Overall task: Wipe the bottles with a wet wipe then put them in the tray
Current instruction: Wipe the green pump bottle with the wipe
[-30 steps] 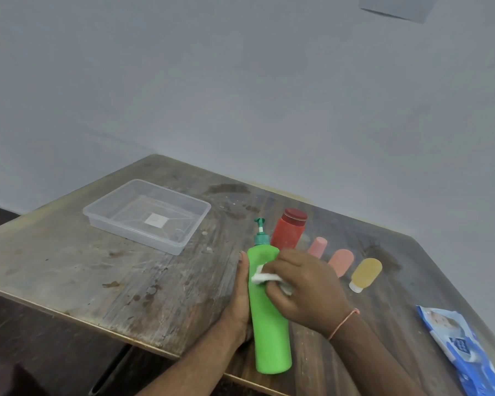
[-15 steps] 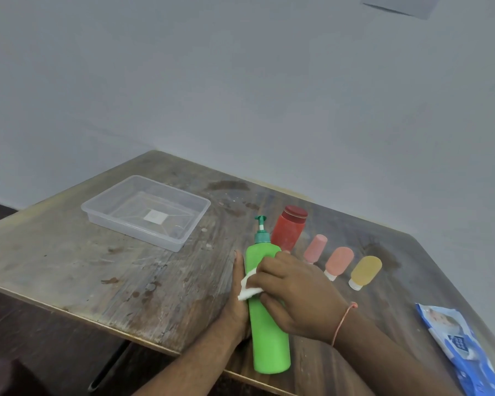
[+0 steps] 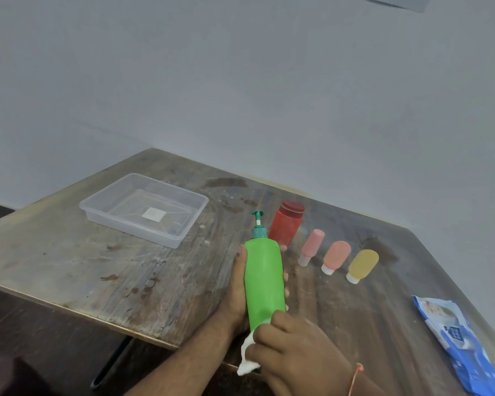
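Worn wooden table (image 3: 160, 270) against grey wall (image 3: 240, 81), left hand (image 3: 237, 284) gripping green bottle (image 3: 265, 281), right hand (image 3: 295, 347) clutching wipe (image 3: 247, 358)

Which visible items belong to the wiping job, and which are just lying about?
Job: green pump bottle, wet wipe, left hand, right hand, red jar, pink bottle, coral bottle, yellow bottle, tray, wipes pack.
Lying about: nothing beyond the table.
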Tool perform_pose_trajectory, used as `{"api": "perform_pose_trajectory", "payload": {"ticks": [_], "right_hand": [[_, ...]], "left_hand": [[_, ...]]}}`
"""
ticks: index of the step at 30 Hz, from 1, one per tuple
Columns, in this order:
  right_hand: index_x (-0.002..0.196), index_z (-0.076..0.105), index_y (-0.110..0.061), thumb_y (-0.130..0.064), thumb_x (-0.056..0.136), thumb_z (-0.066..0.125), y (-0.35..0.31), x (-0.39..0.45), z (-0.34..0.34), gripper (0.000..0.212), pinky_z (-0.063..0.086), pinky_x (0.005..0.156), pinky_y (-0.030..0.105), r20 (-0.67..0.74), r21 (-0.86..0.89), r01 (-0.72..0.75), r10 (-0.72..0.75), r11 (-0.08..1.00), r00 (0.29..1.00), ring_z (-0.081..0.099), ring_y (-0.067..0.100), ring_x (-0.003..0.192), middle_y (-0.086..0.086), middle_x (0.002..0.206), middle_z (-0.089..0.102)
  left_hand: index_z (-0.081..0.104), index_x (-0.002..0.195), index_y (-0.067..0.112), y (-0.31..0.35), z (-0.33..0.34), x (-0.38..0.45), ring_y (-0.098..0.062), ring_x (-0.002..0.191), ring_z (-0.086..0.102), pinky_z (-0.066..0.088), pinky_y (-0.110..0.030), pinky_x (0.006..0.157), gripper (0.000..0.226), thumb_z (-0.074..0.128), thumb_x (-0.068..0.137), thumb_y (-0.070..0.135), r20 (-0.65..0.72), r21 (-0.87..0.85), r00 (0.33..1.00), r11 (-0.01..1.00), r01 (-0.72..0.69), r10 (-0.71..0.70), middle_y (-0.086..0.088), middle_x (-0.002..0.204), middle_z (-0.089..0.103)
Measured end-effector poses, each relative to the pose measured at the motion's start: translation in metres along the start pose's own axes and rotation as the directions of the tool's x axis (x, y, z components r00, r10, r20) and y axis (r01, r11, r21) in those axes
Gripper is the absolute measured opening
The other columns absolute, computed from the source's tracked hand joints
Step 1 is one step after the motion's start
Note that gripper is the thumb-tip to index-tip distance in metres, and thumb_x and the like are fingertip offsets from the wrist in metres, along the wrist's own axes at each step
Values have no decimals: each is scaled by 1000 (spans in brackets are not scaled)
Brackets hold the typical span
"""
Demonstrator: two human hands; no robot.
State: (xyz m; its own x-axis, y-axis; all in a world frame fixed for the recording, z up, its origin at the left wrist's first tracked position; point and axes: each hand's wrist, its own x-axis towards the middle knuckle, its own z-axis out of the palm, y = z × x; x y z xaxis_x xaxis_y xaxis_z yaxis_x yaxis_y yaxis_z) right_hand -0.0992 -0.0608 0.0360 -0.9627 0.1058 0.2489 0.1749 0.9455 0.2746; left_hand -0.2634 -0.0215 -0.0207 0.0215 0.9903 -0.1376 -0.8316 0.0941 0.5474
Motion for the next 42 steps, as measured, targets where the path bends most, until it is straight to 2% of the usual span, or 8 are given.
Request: {"api": "perform_pose_trajectory", "payload": {"ticks": [11, 15, 20, 24, 28, 34, 38, 42], "right_hand": [[128, 68, -30, -25, 104, 52, 19, -17, 4, 28, 50, 73, 40, -203, 96, -95, 113, 991, 973, 57, 22, 88, -2, 107, 61], [128, 71, -27, -19, 103, 57, 44, 10, -2, 30, 50, 74, 42, -303, 190, -227, 277, 955, 912, 61, 25, 88, -1, 107, 61], [124, 76, -16, -5, 94, 66, 65, 36, -1, 33, 53, 77, 43, -413, 257, -337, 418, 906, 809, 64, 27, 91, 3, 104, 63], [126, 76, -14, -3, 94, 66, 69, 45, 1, 35, 54, 75, 32, -468, 286, -433, 519, 855, 715, 63, 18, 91, 1, 105, 63], [130, 74, -22, -9, 97, 64, 71, 54, 0, 37, 44, 75, 16, -449, 392, -535, 664, 748, 598, 54, -2, 90, -13, 101, 59], [113, 75, -22, -22, 98, 63, 55, 43, -5, 18, 33, 64, 10, -348, 382, -604, 714, 700, 607, 47, 0, 74, -21, 83, 48], [114, 73, -23, -23, 96, 64, 35, 26, 3, 21, 32, 65, 10, -294, 353, -609, 703, 710, 648, 43, 1, 74, -19, 88, 49], [114, 75, -23, -24, 94, 63, 9, 2, 11, 23, 50, 67, 22, -293, 417, -599, 725, 684, 624, 58, 0, 77, -15, 95, 65]], "left_hand": [[52, 152, 11, 8, 15, -5, -33, 84, 70, 61, -41, 76, 95, 49, 90, 82, 317, -94, 948, 995, 22, 9, -19, 104, 69], [56, 149, 3, 8, 20, -11, -34, 123, 69, 54, -45, 110, 89, 79, 85, 60, 346, -150, 935, 988, -21, 73, -22, 141, 66], [62, 141, -5, 8, 22, -7, -39, 122, 66, 53, -49, 111, 117, 107, 46, 47, 154, -187, 981, 978, -88, 118, -31, 141, 62], [63, 141, 0, 5, 20, -7, -36, 108, 72, 60, -46, 94, 86, 74, 84, 63, 67, -88, 991, 990, -110, 117, -30, 132, 67], [76, 124, 6, 5, 13, -4, -36, 93, 72, 59, -45, 82, 84, 62, 81, 77, 37, -5, 993, 994, -113, 113, -27, 118, 72], [86, 106, 13, 8, 15, -6, -30, 90, 78, 66, -41, 76, 71, 40, 91, 64, 82, 12, 984, 988, -157, 155, -23, 111, 77], [73, 133, 8, 12, 16, -5, -33, 107, 75, 63, -43, 86, 94, 80, 70, 77, 163, 53, 967, 977, -205, 194, -25, 128, 71], [68, 140, 11, 11, 19, -4, -28, 95, 76, 64, -41, 80, 104, 88, 60, 74, 208, 44, 957, 976, -215, 202, -18, 118, 74]]}}
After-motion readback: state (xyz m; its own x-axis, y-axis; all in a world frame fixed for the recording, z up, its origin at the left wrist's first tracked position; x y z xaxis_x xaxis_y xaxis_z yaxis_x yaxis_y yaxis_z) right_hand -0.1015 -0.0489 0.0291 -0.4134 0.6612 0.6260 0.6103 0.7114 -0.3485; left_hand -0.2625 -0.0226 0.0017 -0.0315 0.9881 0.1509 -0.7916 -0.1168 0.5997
